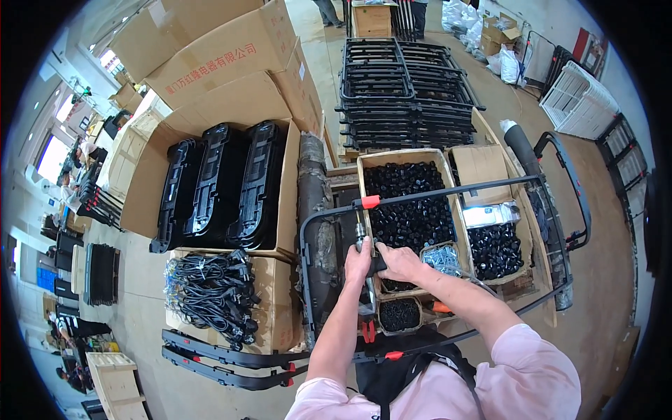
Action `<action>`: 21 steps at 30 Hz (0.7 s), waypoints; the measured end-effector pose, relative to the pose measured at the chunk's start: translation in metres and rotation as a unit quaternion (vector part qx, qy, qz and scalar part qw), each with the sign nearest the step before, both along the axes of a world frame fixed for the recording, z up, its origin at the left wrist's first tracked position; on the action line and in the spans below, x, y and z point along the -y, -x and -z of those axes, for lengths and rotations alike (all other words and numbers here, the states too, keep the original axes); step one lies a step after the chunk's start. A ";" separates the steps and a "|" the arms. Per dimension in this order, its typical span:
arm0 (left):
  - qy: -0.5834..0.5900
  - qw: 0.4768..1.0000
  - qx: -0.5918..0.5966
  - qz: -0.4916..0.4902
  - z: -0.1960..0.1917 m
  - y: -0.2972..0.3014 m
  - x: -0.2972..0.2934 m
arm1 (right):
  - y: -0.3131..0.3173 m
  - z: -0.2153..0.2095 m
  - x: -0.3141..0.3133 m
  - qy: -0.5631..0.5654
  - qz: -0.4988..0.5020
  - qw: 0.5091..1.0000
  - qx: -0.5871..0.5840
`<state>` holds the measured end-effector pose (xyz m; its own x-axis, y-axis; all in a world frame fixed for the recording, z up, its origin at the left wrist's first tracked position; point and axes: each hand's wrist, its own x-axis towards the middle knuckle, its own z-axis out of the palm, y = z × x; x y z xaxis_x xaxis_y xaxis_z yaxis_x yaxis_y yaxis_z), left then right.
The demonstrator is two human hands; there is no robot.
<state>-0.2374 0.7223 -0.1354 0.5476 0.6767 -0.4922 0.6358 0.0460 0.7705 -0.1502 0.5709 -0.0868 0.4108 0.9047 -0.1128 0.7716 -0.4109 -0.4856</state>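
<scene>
Head view, looking down on a workbench [539,294] crowded with open cardboard trays. Left hand [358,260] is wrapped around the grip of a slim powered screwdriver [362,241], held upright with its tip against the near-left part of a black tubular frame [448,192] that lies across the bench. Right hand [400,262], touching the left, is closed on the frame close beside the tool, apparently steadying the joint. Behind the hands stands a large tray of black plastic caps [409,206]; toward the right edge sit a smaller tray of black caps [495,250] and a tray of silver screws [442,259]. Off the bench's left side, cartons hold black moulded housings [217,185] and bundled power cords [206,287]. Judged step: a fastener is being driven into the frame. The next move would call for keeping the tool square to the tube while the right hand resists rotation.
</scene>
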 end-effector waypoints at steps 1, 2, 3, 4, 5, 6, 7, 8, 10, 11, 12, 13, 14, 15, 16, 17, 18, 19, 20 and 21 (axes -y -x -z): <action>-0.006 1.000 -0.014 0.018 -0.001 0.000 -0.001 | -0.001 0.002 0.001 -0.010 0.002 1.000 0.000; -0.007 1.000 -0.013 0.019 -0.002 -0.002 -0.002 | -0.003 0.004 0.001 -0.012 0.003 1.000 0.000; -0.027 0.999 -0.027 0.038 -0.004 -0.003 -0.002 | -0.005 0.006 0.001 -0.019 0.004 1.000 -0.007; -0.047 0.996 -0.041 0.056 -0.006 -0.004 -0.002 | -0.006 0.008 0.002 -0.027 0.006 1.000 -0.015; -0.047 0.996 -0.042 0.057 -0.008 -0.005 -0.001 | -0.007 0.009 0.002 -0.027 0.007 0.999 -0.016; -0.061 0.995 -0.044 0.058 -0.010 -0.008 0.000 | -0.008 0.010 0.002 -0.028 0.008 0.999 -0.017; -0.075 0.994 -0.046 0.059 -0.011 -0.009 0.002 | -0.010 0.012 0.002 -0.029 0.010 0.999 -0.018; -0.076 0.994 -0.046 0.059 -0.013 -0.011 0.002 | -0.010 0.013 0.002 -0.029 0.011 0.999 -0.018; -0.083 0.994 -0.040 0.051 -0.012 -0.011 0.001 | -0.009 0.008 0.000 -0.027 0.015 0.999 -0.020; -0.084 0.994 -0.041 0.050 -0.012 -0.011 0.001 | -0.009 0.006 -0.001 -0.027 0.014 0.999 -0.021; -0.086 0.994 -0.042 0.049 -0.012 -0.012 0.000 | -0.009 0.005 -0.001 -0.026 0.017 0.999 -0.022; -0.089 0.994 -0.044 0.049 -0.012 -0.013 -0.001 | -0.010 0.004 -0.002 -0.025 0.021 0.999 -0.024; -0.090 0.994 -0.043 0.049 -0.012 -0.014 -0.001 | -0.010 0.003 -0.002 -0.026 0.021 0.999 -0.024; -0.088 0.994 -0.047 0.050 -0.012 -0.016 -0.001 | -0.010 0.005 -0.002 -0.029 0.022 0.999 -0.030; -0.087 0.994 -0.050 0.051 -0.012 -0.017 0.000 | -0.011 0.006 -0.002 -0.033 0.024 0.999 -0.036; -0.087 0.994 -0.050 0.052 -0.012 -0.018 0.000 | -0.011 0.007 -0.001 -0.033 0.025 0.999 -0.035; -0.086 0.994 -0.046 0.050 -0.012 -0.018 -0.001 | -0.009 0.008 -0.003 -0.045 0.013 0.999 -0.025; -0.086 0.994 -0.042 0.047 -0.011 -0.018 -0.002 | -0.008 0.009 -0.004 -0.057 0.001 0.998 -0.014; -0.087 0.994 -0.042 0.046 -0.011 -0.016 -0.002 | -0.006 0.010 -0.005 -0.058 0.000 0.998 -0.014; -0.085 0.995 -0.040 0.045 -0.011 -0.016 -0.001 | -0.004 0.009 -0.006 -0.068 0.002 0.997 -0.019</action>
